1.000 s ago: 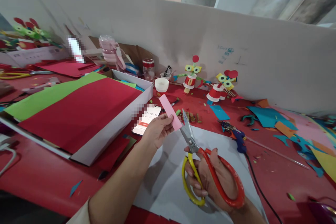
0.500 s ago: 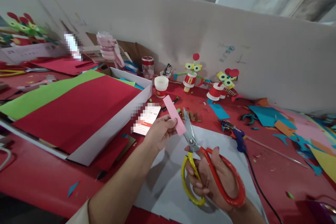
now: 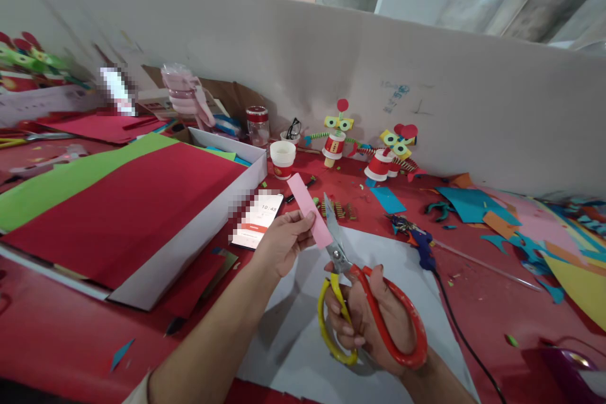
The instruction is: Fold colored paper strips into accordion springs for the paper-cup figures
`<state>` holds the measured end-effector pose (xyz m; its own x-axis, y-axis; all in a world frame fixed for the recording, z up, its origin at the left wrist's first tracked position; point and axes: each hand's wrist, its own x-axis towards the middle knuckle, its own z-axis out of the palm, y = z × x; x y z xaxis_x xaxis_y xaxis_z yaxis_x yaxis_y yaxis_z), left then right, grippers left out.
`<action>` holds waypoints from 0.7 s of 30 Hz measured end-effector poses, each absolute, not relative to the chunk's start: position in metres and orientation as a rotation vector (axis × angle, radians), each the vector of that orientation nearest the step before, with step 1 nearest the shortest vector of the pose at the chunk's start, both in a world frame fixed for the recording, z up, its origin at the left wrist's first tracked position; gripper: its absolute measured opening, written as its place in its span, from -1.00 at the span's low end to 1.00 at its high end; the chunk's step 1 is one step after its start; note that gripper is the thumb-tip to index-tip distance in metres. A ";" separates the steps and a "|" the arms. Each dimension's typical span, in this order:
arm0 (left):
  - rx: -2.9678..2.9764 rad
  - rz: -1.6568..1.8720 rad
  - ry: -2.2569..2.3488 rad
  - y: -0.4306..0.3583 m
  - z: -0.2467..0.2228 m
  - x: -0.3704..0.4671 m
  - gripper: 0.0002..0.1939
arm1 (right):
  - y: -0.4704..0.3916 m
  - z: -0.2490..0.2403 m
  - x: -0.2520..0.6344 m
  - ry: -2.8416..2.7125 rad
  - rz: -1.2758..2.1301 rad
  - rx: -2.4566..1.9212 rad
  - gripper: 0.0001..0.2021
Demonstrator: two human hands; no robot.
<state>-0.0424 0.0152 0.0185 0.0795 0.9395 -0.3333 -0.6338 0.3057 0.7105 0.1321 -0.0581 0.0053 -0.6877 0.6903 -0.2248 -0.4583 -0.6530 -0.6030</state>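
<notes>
Between the thumb and fingers of my left hand (image 3: 286,237) is a narrow pink paper strip (image 3: 307,205), held at a slant. My right hand (image 3: 367,322) grips a pair of scissors (image 3: 338,252) with one yellow and one red handle loop. The blades point up and away from me, slightly parted, with the lower end of the strip at them; whether the paper lies between the blades is hard to tell. Both hands are above a white sheet (image 3: 293,341) on the red table. A lit phone (image 3: 258,221) lies left of my left hand.
To the left a white box (image 3: 199,233) holds red and green sheets. Paper cups (image 3: 283,161), a jar (image 3: 258,126) and two paper-cup figures (image 3: 334,145) stand along the wall. At right lie a blue glue gun (image 3: 423,249) with its cord and coloured paper scraps (image 3: 466,203).
The whole view has shifted a little, so most things sit slightly farther left. Both hands keep their hold on the strip and the scissors, with little change between them.
</notes>
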 end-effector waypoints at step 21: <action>0.351 1.245 0.822 0.015 0.017 -0.040 -0.84 | -0.057 0.004 0.136 -0.633 2.316 -0.628 -0.35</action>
<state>-0.0398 0.0149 0.0169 0.0883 0.9299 -0.3571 -0.6937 0.3147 0.6478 0.1365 -0.0566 0.0044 -0.6757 0.6873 -0.2665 -0.4561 -0.6738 -0.5814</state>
